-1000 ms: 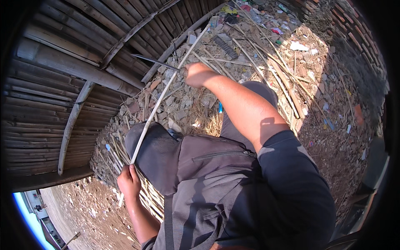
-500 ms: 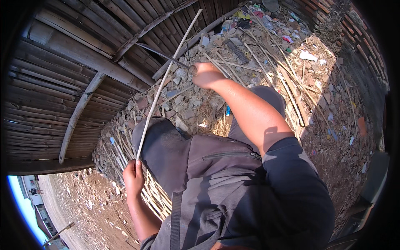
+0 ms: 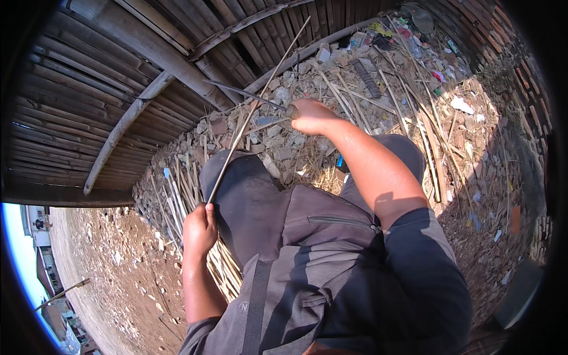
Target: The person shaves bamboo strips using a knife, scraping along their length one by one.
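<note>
My left hand (image 3: 200, 229) is closed round the lower end of a long bamboo stick (image 3: 235, 144), beside my left knee. The stick slants up and away to the right, toward the bamboo wall. My right hand (image 3: 313, 116) grips the handle of a long, thin-bladed knife (image 3: 245, 94) out in front of me. Its dark blade points left and crosses the stick above its middle; whether it touches cannot be told. Below my left knee lies a bundle of pale bamboo sticks (image 3: 222, 266), partly hidden by my leg and left arm.
A bamboo-slat wall (image 3: 71, 118) rises at the left and ahead. Rubble (image 3: 284, 145) covers the ground before me, with loose bamboo strips (image 3: 435, 154) by my right knee. Litter (image 3: 384, 35) lies at the far end. A brick wall (image 3: 526, 89) stands at the right.
The whole view has shifted, so both hands sit further right in it. The stick now shows a thinner, browner side. Both hands keep their hold, and the blade still crosses the stick.
</note>
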Demonstrator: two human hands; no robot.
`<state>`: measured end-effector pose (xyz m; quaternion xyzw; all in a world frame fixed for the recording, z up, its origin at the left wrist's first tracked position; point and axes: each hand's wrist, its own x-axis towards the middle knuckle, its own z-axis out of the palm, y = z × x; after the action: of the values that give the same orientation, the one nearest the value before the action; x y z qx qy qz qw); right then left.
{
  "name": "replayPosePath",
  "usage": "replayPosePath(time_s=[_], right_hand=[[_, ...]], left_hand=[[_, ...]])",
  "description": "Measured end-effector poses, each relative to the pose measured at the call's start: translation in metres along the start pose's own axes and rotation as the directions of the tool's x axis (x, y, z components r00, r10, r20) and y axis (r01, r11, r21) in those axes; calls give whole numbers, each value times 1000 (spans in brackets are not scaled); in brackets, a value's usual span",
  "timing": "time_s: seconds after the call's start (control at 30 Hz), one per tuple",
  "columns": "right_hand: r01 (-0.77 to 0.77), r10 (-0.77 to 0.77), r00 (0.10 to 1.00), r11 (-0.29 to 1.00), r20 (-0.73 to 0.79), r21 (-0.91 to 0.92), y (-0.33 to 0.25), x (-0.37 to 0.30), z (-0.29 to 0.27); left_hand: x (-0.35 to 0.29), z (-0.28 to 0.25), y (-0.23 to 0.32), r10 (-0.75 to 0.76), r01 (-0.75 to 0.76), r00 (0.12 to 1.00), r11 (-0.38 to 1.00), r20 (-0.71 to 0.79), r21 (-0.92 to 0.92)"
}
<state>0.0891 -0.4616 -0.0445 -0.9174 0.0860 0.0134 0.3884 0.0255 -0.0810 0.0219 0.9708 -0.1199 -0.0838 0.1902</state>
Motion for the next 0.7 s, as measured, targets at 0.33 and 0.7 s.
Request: replayPosePath(time_s=[0.33, 0.7], right_hand=[[188, -134, 948, 968, 288, -166, 1, 0, -13], [-134, 134, 991, 987, -15, -89, 26, 4, -32]], left_hand=[[5, 10, -19, 106, -93, 991, 985, -83, 144], [-1, 13, -11, 120, -91, 987, 967, -106, 240]])
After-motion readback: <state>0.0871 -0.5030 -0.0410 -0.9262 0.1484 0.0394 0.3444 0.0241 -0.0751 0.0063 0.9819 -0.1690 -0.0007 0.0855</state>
